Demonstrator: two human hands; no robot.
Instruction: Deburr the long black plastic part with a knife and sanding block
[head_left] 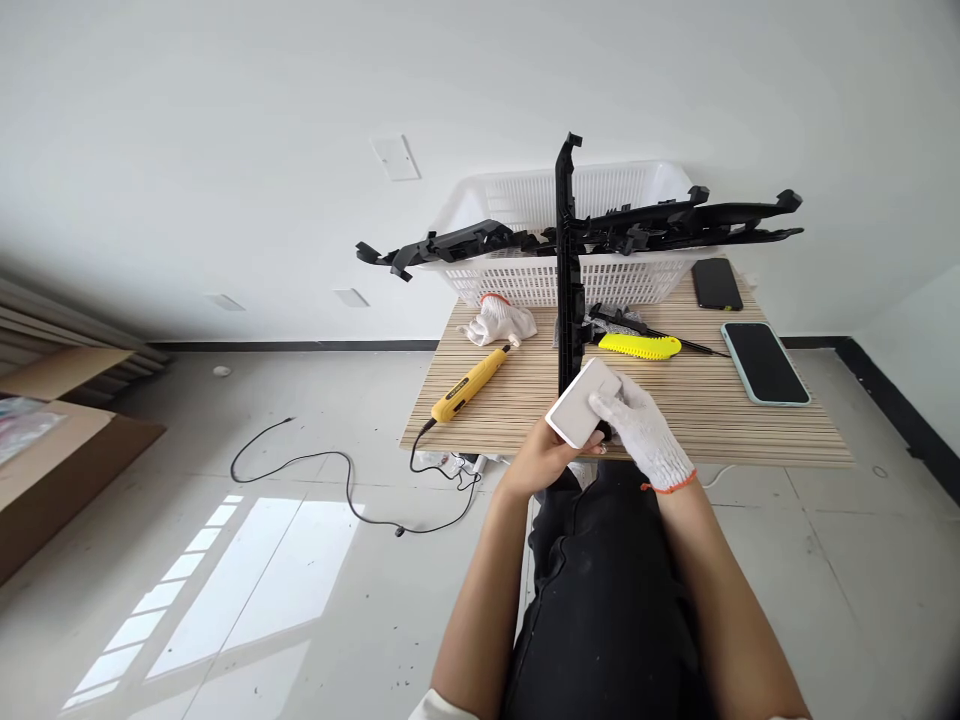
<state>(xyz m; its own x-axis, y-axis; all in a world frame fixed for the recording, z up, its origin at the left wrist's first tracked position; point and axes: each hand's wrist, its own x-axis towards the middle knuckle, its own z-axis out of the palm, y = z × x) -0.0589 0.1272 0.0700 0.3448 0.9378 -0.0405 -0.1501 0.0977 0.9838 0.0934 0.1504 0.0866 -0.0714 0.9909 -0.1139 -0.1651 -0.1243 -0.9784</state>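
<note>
My bare left hand point(544, 458) is closed on the lower left side of a flat white rectangular pad point(581, 408) at the table's front edge. On its upper face rests the thumb of my gloved right hand point(637, 425). The rest of that hand curls round the pad's right side, the fingertips hidden beneath. A long black plastic trim piece point(571, 300) runs away from behind the pad, over the table and past the basket rim. Its near end is partly covered, so I cannot tell whether a hand touches it.
A white basket point(510, 280) at the back carries several black plastic pieces point(637, 225) jutting past both sides. On the table point(517, 430) lie a yellow corded tool point(472, 385), a white glove point(501, 320), a yellow-handled cutter point(641, 346) and two phones point(765, 363). A black cable point(349, 480) trails over the floor.
</note>
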